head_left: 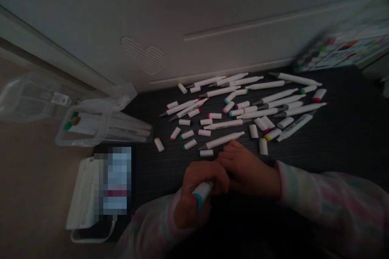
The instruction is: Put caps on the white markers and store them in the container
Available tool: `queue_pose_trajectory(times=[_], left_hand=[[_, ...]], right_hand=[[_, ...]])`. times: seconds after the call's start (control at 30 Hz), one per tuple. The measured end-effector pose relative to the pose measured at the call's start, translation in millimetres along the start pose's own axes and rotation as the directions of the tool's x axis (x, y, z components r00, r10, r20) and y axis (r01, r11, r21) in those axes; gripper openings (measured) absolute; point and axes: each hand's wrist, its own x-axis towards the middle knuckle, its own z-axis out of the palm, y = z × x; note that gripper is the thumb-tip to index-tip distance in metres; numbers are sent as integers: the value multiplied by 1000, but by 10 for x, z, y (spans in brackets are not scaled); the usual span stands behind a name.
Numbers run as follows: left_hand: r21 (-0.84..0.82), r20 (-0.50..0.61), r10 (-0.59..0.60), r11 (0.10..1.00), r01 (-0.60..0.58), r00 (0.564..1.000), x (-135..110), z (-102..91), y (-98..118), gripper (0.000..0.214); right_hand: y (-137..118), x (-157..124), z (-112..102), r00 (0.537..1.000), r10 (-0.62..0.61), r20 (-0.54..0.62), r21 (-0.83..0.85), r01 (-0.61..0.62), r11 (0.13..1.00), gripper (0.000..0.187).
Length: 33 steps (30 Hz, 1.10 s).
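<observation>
Low in the middle of the head view, my left hand [203,174] is closed around a white marker [206,191]. The marker's blue-banded end points down towards me, beside the thumb. Pressed against the left hand is my right hand [246,170], its fingers curled shut in line with the marker. Whatever those fingers hold is hidden. Just beyond the hands lies an uncapped white marker [225,140] with a grey end. A loose dark-edged cap [206,153] rests close to the left knuckles.
Several uncapped markers [267,111] and loose caps [187,134] lie scattered over the dark tabletop [161,194]. At left, a clear plastic case [106,129] holds markers, near a blurred phone [117,182] and a white device [83,194]. A colourful package [343,50] stands at back right.
</observation>
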Motion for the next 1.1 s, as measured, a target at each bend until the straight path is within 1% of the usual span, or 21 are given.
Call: queue_pose_trajectory(times=[0.07, 0.4, 0.5, 0.67, 0.77, 0.87, 0.93, 1.1], left_hand=[[-10, 6, -8, 1000, 8, 1000, -1, -6, -4, 53], [-26, 5, 39, 999, -39, 999, 2, -15, -22, 50], [-21, 18, 4, 1000, -4, 1000, 1, -6, -16, 51], [-67, -61, -75, 995, 71, 995, 18, 18, 11, 52], [-116, -76, -140, 985, 131, 987, 38, 22, 28, 54], [-115, -71, -188, 977, 179, 980, 54, 22, 38, 55], [-95, -70, -196, 977, 189, 978, 58, 22, 35, 57], [-55, -66, -150, 988, 146, 987, 48, 16, 11, 61]], right_hand=[[-1, 3, -2, 1000, 4, 6, 0, -4, 1000, 11], [-25, -8, -33, 1000, 18, 20, 7, -18, 1000, 11], [-22, 3, -42, 1000, 15, 27, 6, -16, 1000, 11], [-14, 9, -33, 1000, 18, 23, -14, -18, 1000, 12], [-11, -3, -13, 1000, 17, 17, -13, -16, 1000, 12], [-7, -8, -3, 1000, 13, 6, -6, -13, 1000, 10], [-5, -6, -4, 1000, 14, 3, -6, -14, 1000, 9], [-7, -2, -11, 1000, 13, 3, -1, -13, 1000, 10]])
